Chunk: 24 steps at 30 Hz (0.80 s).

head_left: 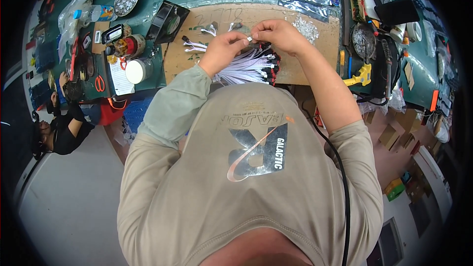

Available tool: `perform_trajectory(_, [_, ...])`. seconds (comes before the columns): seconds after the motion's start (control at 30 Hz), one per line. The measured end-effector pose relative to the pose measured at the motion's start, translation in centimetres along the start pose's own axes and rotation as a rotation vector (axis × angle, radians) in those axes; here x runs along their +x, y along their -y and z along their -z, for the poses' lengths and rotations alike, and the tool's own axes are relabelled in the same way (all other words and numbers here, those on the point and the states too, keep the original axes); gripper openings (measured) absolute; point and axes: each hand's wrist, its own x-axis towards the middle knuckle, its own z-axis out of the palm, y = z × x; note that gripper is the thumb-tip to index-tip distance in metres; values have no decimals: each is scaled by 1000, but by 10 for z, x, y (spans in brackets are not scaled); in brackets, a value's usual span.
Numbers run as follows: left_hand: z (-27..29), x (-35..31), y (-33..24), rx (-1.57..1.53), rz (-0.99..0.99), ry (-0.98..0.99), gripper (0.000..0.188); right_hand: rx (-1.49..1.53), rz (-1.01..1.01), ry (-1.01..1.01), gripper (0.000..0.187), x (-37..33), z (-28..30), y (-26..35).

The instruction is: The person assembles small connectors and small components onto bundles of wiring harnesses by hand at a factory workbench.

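My left hand [224,51] and right hand [281,37] meet over the brown board [308,66], thumbs and fingers pinching a small white piece [250,39] between them; its finer detail too small to tell. Just nearer: bundle of white cables [246,68], dark and red ends to the right. Farther left, a few separate cables [197,46]. Far right on the board, scattered clear bits [306,29]. Right of the board, yellow glue gun [362,75].
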Motion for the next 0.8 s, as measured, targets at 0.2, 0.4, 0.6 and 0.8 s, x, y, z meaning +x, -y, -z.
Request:
perform_trajectory(0.2, [2,1,-1,60,-1,24,17,-106,11,-10,16,-4,-2,12])
perform_trajectory(0.4, [0,0,-2,-203,67,4,14,-141,99,-108,17,-9,-11,10])
perform_trajectory(0.6, [7,0,2,-206,56,42,15,84,94,-70,17,-5,-12,-2])
perform_trajectory(0.8, [13,-2,-3,-200,45,140,14,-27,154,20,15,-8,-7,11])
